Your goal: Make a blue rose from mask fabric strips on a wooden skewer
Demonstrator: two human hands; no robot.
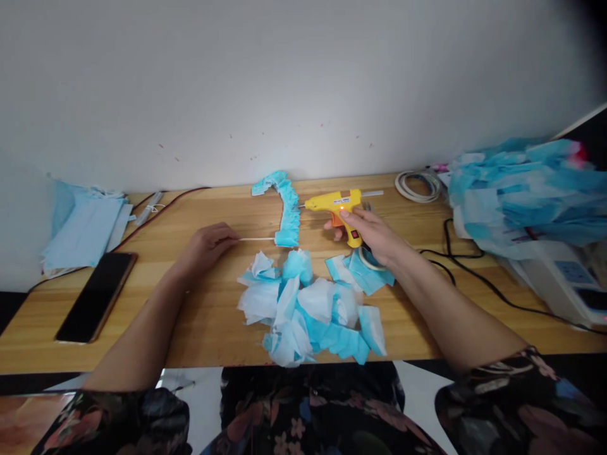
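A long, curved strip of pleated blue material [289, 208] lies near the back of the wooden table. From its lower end a thin white cord [256, 239] runs left to my left hand [208, 248], whose closed fingers pinch it. My right hand [367, 230] is wrapped round the handle of a yellow glue gun [332, 202] with an orange trigger and a lit red light. The gun's nozzle points left, right beside the strip's edge. Below the strip sits a loose pile of blue and white pieces [303, 309].
Flat blue masks [85, 227] and a black phone [97, 297] lie on the left of the table [203, 335]. At the right are a coiled white cable [418, 186], a bag of blue material [521, 189], a white device [564, 278] and black cords [493, 291].
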